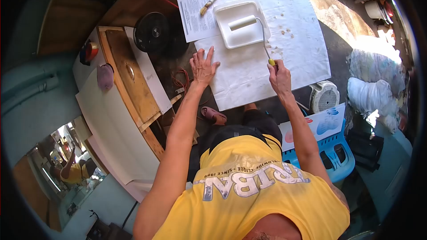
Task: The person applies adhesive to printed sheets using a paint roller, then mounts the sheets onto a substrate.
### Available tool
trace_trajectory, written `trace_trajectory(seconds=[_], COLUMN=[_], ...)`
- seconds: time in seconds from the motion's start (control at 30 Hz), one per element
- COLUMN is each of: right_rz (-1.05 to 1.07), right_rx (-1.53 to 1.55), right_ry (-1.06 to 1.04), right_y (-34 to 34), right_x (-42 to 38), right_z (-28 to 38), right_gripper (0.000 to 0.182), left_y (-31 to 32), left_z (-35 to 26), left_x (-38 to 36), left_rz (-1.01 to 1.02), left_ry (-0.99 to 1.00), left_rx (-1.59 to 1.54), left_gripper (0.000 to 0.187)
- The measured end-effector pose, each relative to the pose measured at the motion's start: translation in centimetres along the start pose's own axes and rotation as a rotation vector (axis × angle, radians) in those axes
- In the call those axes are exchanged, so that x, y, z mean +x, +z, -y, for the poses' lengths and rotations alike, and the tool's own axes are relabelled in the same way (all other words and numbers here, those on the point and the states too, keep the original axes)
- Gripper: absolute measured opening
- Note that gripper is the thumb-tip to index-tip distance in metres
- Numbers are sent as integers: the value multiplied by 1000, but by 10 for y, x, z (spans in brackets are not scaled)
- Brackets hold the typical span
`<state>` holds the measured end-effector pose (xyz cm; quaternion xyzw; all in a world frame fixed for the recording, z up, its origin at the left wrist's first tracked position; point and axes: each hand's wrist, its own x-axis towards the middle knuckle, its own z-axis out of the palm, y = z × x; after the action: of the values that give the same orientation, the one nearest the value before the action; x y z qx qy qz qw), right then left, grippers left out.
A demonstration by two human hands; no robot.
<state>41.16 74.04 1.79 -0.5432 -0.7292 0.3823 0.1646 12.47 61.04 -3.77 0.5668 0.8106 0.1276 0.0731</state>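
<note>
My right hand (280, 76) is closed around the yellow-green handle of a paint roller (243, 22). The white roller sleeve lies inside a white rectangular paint tray (221, 35), whose bottom looks coated in white. My left hand (204, 66) rests with fingers spread on the left edge of the white-covered table (249, 73), below the tray. To the tray's upper left, a paintbrush (212, 2) with a stained handle lies on a printed sheet of paper (194, 15).
A black round fan-like object (151, 32) stands left of the table, near a wooden drawer cabinet (129, 73). At right are a blue plastic chair (340, 153), a white round-faced appliance (324, 98) and bundled plastic (371, 93). An orange cord (180, 80) hangs by my left forearm.
</note>
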Motion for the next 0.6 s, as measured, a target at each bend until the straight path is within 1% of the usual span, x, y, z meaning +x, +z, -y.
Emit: trace_trajectory(seconds=[0.07, 0.17, 0.27, 0.37, 0.47, 0.6], right_rz=[6, 22, 38, 42, 49, 48], right_rx=[-11, -14, -17, -26, -22, 34], right_ry=[-6, -9, 1, 3, 8, 17], right_y=[0, 0, -3, -5, -7, -11], right_x=[4, 9, 13, 15, 12, 6], right_z=[-1, -2, 0, 0, 3, 8], right_gripper=[21, 21, 21, 20, 20, 18], left_y=[1, 1, 2, -10, -26, -32], left_z=[0, 1, 4, -14, -41, -69], left_x=[0, -1, -6, -3, 16, 50], left_rz=[-4, -5, -18, -84, -70, -106], left_ry=[13, 41, 72, -90, -45, 58], left_rx=[47, 68, -11, -359, -366, -242], left_gripper=[68, 65, 65, 66, 68, 75])
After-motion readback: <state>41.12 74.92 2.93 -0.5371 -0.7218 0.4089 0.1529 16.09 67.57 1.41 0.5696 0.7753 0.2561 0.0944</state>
